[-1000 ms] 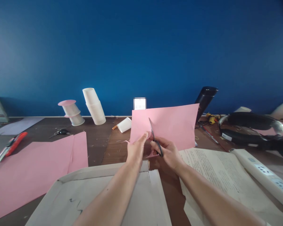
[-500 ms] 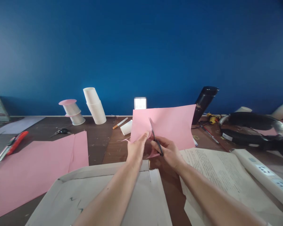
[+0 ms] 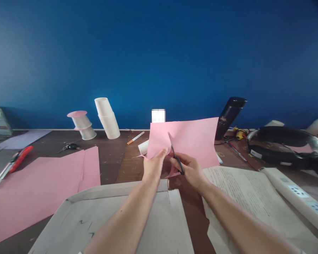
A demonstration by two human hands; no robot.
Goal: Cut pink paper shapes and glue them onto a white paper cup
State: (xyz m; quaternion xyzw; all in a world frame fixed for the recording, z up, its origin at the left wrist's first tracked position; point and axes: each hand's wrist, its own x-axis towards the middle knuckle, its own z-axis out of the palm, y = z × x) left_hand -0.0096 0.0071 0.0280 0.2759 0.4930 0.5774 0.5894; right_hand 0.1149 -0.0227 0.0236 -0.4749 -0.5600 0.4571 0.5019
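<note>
A pink paper sheet (image 3: 193, 139) stands upright above the brown table, just in front of me. My left hand (image 3: 153, 165) pinches its lower left edge. My right hand (image 3: 189, 169) grips black-handled scissors (image 3: 175, 155), whose blades point up into the sheet a little to the right of my left thumb.
Large pink sheets (image 3: 39, 183) lie at left beside a red utility knife (image 3: 12, 165). White cup stacks (image 3: 107, 118), a cup spool (image 3: 82, 125), a pen (image 3: 135, 138) and a black bottle (image 3: 229, 114) stand at the back. A cardboard piece (image 3: 116, 218), printed paper (image 3: 254, 201) and a power strip (image 3: 299, 195) lie near.
The pink sheet has tilted and shifted slightly left, uncovering more of the black bottle and the pen. Both hands stay in nearly the same place with the scissors in the paper.
</note>
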